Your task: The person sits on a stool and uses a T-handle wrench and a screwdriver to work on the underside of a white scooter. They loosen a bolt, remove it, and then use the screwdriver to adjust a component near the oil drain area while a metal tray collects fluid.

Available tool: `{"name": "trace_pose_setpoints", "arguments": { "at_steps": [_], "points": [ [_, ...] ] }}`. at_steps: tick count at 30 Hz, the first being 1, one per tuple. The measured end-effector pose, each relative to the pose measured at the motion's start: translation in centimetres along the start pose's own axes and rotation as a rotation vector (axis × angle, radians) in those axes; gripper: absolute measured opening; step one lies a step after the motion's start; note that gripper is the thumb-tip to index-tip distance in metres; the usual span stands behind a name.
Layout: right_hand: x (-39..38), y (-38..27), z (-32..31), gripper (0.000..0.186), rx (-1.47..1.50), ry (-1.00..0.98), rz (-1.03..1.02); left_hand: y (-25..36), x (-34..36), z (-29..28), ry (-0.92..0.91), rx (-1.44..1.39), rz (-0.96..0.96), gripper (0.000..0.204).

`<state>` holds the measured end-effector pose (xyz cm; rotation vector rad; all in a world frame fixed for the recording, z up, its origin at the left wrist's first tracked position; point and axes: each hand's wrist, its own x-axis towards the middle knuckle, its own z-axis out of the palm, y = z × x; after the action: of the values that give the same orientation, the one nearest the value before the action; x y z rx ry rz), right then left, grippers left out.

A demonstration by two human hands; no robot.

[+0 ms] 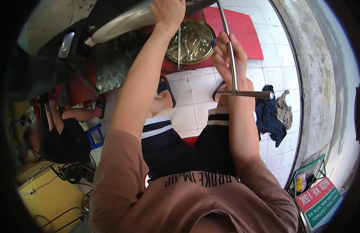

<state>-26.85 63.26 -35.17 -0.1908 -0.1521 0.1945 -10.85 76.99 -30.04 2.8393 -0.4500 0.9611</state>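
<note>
Brown shirt [195, 202] is nearest; right hand [222, 60] curls fingers loosely around T-wrench [233, 79], apparently steadying it; left hand [168, 13] grip cannot be told.

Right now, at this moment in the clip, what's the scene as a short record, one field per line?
Right hand: holds the shaft of a long silver metal T-handled wrench
Left hand: at the upper picture edge, by a large pale tube-shaped part; grip unclear
Tray: round gold-coloured metal tray, holding tools and small parts
Floor, right: crumpled navy-blue cloth, greyish rag
Nearby: person in black beside small blue plastic stool
</note>
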Motion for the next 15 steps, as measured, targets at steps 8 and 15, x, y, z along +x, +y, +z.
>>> {"name": "trace_pose_setpoints", "arguments": {
  "at_steps": [8, 15],
  "points": [
    [0.6, -1.0, -0.9, 0.022, 0.039, 0.035, -0.092, -0.5, -7.8, 0.6, -0.163, -0.339, 0.056, 0.021],
    [1.6, -0.3, -1.1, 0.02, 0.009, 0.058, -0.104, -4.1, -19.8, 6.2, -0.545, -0.478, -0.623, 0.025]
  ]
}}
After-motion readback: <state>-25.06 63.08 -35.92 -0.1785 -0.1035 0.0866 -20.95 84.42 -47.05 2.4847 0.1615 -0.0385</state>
